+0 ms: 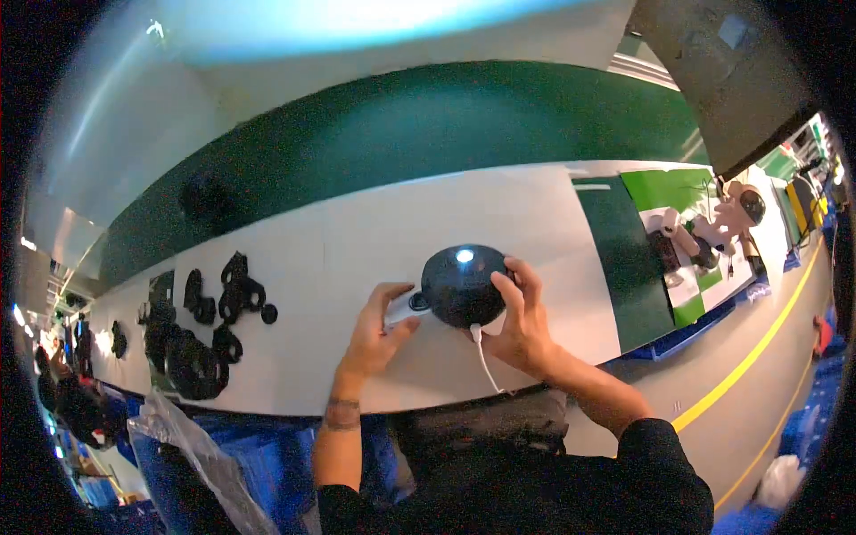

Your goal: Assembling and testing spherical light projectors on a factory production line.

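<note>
A glossy black round device (462,290) with a bright spot on its face is held over the white worktop. My right hand (522,321) is closed on its right edge, thumb and fingers curled round the rim. From the device's lower edge runs a white cable (486,361), beside my right hand. At its left, my left hand (373,330) grips a small white part with a black ring (412,306) between thumb and fingers. This part touches or nearly touches the device; whether they are joined I cannot tell.
Several black plastic parts (198,357) lie piled on the left of the white worktop (357,241). Farther right are a dark green mat (620,259) and white devices (682,236). A clear plastic bag (183,441) hangs at the front edge. Yellow floor line (753,348) runs along the right.
</note>
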{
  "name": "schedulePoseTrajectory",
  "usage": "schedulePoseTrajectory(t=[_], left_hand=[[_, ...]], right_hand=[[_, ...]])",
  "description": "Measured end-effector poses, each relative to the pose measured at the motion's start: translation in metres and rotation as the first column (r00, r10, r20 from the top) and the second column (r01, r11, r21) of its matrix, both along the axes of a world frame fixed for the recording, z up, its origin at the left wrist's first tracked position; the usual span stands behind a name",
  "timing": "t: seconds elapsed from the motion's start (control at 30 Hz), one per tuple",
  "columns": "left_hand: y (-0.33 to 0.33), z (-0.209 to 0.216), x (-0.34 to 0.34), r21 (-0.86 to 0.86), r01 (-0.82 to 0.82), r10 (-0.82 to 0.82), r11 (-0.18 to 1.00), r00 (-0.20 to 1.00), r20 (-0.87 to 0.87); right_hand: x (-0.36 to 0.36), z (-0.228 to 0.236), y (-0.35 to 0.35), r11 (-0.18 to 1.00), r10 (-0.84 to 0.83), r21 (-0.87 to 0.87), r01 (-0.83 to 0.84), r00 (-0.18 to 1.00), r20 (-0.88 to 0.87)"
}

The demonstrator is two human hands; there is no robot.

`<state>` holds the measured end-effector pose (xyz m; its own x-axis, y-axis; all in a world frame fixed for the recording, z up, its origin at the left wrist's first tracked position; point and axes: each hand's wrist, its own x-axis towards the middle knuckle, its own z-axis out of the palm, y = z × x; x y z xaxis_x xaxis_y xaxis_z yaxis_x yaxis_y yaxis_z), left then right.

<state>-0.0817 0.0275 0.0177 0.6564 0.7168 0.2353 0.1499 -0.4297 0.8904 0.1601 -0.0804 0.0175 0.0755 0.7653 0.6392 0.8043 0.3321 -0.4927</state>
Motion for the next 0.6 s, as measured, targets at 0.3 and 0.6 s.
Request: schedulePoseTrajectory(t=[0.3, 0.6], left_hand=[[-0.016, 0.007, 0.042, -0.382, 0.111, -0.022, 0.917, 0.973, 0.230], [-0.012, -0.001, 0.057, -0.503, 0.054, 0.122, 0.863, 0.943, 0.310]], right_hand=[[0.001, -0.005, -0.002, 0.996, 0.077, -0.048, -0.075, 0.996, 0.042], [-0.005, 0.009, 0.007, 0.999, 0.033, -0.017, -0.032, 0.999, 0.028]])
